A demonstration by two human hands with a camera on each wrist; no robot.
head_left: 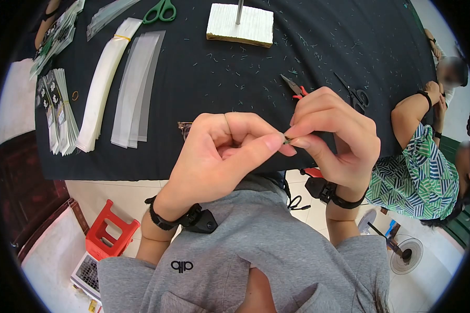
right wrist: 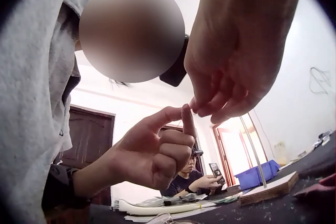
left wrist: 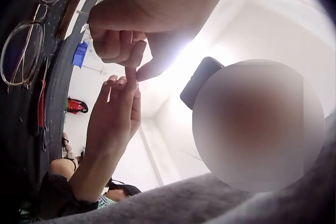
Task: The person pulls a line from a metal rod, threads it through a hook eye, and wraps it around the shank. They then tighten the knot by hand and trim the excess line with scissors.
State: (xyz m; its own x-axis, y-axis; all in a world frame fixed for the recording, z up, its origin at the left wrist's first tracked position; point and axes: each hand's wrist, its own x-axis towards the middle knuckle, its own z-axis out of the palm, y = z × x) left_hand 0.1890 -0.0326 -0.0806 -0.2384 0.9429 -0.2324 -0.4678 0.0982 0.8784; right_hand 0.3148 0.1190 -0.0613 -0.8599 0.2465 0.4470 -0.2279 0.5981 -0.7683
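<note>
My left hand [head_left: 222,151] and right hand [head_left: 342,135] meet fingertip to fingertip above the table's front edge. Between them is a tiny dark greenish piece [head_left: 286,141], mostly hidden by the fingers; its kind I cannot tell. The left thumb and index finger pinch it from one side, the right thumb and index finger from the other. In the left wrist view, eyeglasses [left wrist: 22,53] lie on the black cloth. Pliers [head_left: 293,86] with red handles sit just beyond the right hand, which partly covers them.
Black scissors [head_left: 357,96] lie to the right, green-handled scissors [head_left: 162,11] at the back. A white block [head_left: 240,25] holds an upright metal rod. Clear plastic sleeves [head_left: 138,91], a banded white stack [head_left: 103,86] and printed packets [head_left: 60,112] fill the left. Another person [head_left: 418,156] sits at right.
</note>
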